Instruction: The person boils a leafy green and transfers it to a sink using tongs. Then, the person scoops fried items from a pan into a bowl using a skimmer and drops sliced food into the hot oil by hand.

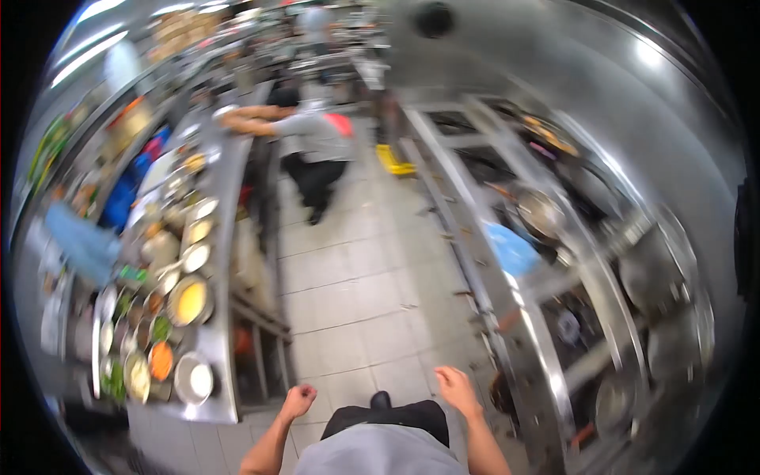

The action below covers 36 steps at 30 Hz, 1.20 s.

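My left hand (298, 401) hangs low over the aisle floor, its fingers curled in and nothing visible in them. To its left is the end of a steel prep counter, where a metal bowl with a white inside (194, 378), an orange food (161, 361) in a container and a yellow mixture (191, 303) in a large bowl stand. My right hand (454, 388) hangs on the other side of my body, fingers loosely extended and holding nothing I can see. Nearest to it is the front edge of the steel stove line. Neither hand touches anything.
A tiled aisle (340, 293) runs between the counter (226, 348) and the stove line (546, 356). Ahead, a person (317, 134) leans low against the counter. A yellow object (394, 160) lies on the floor. A pan (540, 212) and blue plastic (513, 248) rest on the stove.
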Tool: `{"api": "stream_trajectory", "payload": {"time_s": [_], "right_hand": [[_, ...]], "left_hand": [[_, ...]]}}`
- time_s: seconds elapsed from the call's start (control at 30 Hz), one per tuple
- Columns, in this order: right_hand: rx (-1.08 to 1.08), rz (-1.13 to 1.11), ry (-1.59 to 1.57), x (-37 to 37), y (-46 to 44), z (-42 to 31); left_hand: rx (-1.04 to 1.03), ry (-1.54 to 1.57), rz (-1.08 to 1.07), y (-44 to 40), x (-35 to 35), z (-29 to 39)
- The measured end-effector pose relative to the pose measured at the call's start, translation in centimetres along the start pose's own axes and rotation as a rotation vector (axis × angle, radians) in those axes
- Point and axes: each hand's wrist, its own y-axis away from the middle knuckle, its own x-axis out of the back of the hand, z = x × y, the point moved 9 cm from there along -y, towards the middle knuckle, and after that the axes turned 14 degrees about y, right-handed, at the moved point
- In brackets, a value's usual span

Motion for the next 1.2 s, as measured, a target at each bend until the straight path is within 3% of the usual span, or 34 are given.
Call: {"api": "stream_trajectory", "payload": {"time_s": [0.3, 0.4, 0.43, 0.53, 0.67, 0.73, 0.8, 0.83, 0.87, 0.93, 1.0, 1.13, 1.2], "right_hand": [[0.188, -0.415, -0.002, -16.0, -12.3, -2.1], [0.155, -0.494, -0.012, -19.3, -18.2, -2.7], [0.191, -0.514, -0.013, -20.3, -20.3, -3.3], [0.274, -0.523, 0.139, -22.7, -28.1, -5.0], [0.314, -0.502, 0.135, -25.7, -39.5, -9.3], [0.336, -0.49, 0.192, -26.3, -44.5, -11.8], [0.427, -0.419, 0.188, -27.6, -49.1, -14.8], [0.42, -0.418, 0.197, -28.4, -51.0, -15.9], [0.399, -0.451, 0.179, -29.6, -52.7, -16.8], [0.371, -0.487, 0.171, -31.7, -55.0, -18.3], [0.357, -0.541, 0.139, -34.2, -56.2, -19.8], [0.414, -0.555, 0.186, -39.6, -57.7, -19.0], [0.142, -0.695, 0.073, -42.7, -57.0, -13.6]], "left_hand": [[-0.323, 0.476, 0.669, -3.2, 24.5, 8.0], [-0.384, 0.314, 0.987, -3.9, 36.8, 9.7], [-0.515, 0.249, 1.165, -4.1, 41.9, 9.1], [-0.611, 0.382, 1.556, -1.2, 54.3, 11.5], [-0.339, 0.183, 2.057, 3.3, 68.7, 10.1], [-0.403, -0.441, 2.216, 4.3, 69.2, 17.0], [-0.57, -0.543, 2.051, 2.2, 66.6, 26.5], [-0.613, -0.433, 1.906, 0.2, 66.3, 28.8], [-0.611, -0.422, 1.901, -1.7, 66.0, 29.9], [-0.649, -0.339, 1.535, -8.4, 66.6, 31.8], [-0.65, -0.494, 1.31, -15.2, 67.3, 34.6], [-0.268, -0.549, 0.868, -30.8, 76.0, 32.1], [-0.026, -0.461, 0.732, -38.3, 81.8, 27.8]]}}
